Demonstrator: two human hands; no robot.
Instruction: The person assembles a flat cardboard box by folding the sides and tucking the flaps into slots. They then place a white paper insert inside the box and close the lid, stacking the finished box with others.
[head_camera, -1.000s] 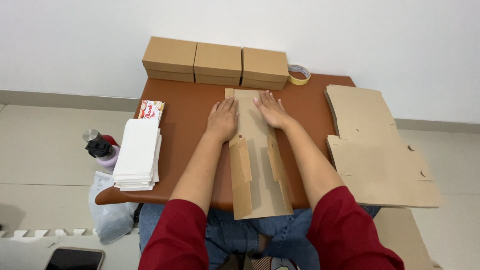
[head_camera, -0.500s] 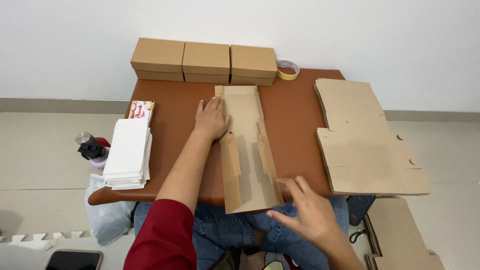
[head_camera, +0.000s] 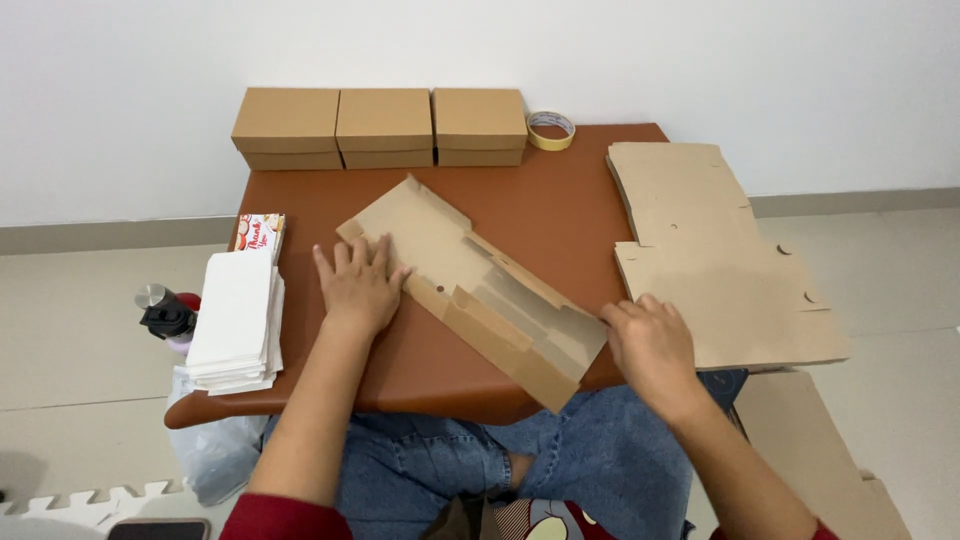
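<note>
Left hand (head_camera: 360, 285) flat on cardboard blank (head_camera: 470, 285); right hand (head_camera: 648, 340) seemingly gripping edge

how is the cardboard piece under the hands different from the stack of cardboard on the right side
The cardboard piece lies diagonally with side flaps folded up; the stack of flat blanks lies unfolded. The piece is single and touched by the left hand and right hand; the stack holds several sheets. Both are plain brown cardboard.

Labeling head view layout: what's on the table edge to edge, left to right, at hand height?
Bottle → white paper stack → left hand → flat cardboard blank → right hand → cardboard sheet pile.
</note>
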